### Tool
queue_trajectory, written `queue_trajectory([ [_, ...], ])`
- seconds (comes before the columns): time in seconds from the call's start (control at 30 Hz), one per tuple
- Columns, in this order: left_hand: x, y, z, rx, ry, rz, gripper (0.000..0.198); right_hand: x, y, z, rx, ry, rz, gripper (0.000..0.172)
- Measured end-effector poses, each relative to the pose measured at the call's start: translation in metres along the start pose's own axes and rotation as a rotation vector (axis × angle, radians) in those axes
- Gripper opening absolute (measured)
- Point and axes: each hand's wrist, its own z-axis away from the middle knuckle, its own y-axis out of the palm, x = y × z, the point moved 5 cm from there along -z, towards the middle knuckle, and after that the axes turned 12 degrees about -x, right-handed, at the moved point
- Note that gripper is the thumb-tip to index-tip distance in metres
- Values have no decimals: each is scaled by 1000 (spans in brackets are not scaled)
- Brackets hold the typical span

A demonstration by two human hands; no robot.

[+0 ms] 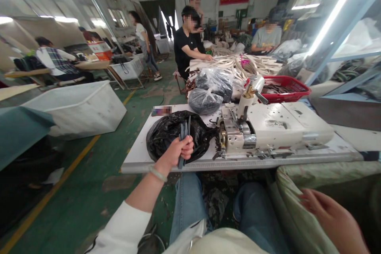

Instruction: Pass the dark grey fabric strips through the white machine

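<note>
In my left hand (181, 150) is a small bundle of dark grey strips (185, 127), held upright with the fingers wrapped round it. Just behind it, a black plastic bag (157, 133) lies opened out on the white machine table (133, 160). To the right of the bag stands a cream machine (276, 125) with a metal roller head. My right hand (330, 216) is low at the right, by the rim of a green cloth-lined container (287, 184). Blur and the viewing angle hide what its fingers do.
Tied clear bags of dark pieces (205, 101) sit at the table's back, beside a red basket (284, 87). Pale strips (268, 65) are heaped beyond, where a person in black (183, 43) works. A white bin (80, 107) stands on the floor at left.
</note>
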Motion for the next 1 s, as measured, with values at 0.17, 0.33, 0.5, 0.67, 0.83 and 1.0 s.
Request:
queue_trajectory([
  [0.17, -12, 93, 98, 604, -428, 817, 36, 121, 128, 38, 622, 127, -679, 47],
  [0.33, -10, 122, 130, 605, -551, 911, 32, 180, 172, 61, 832, 189, -984, 32],
  [0.5, -5, 117, 130, 362, -542, 756, 35, 165, 166, 63, 751, 254, -1057, 25],
  [0.67, -1, 120, 126, 166, -508, 557, 37, 157, 164, 63, 683, 237, -1047, 24],
  [0.83, -5, 118, 124, 158, -504, 580, 35, 153, 163, 60, 770, 356, -1125, 26],
  [1.0, -5, 107, 124, 99, -496, 617, 30, 153, 160, 58, 834, 406, -1144, 28],
])
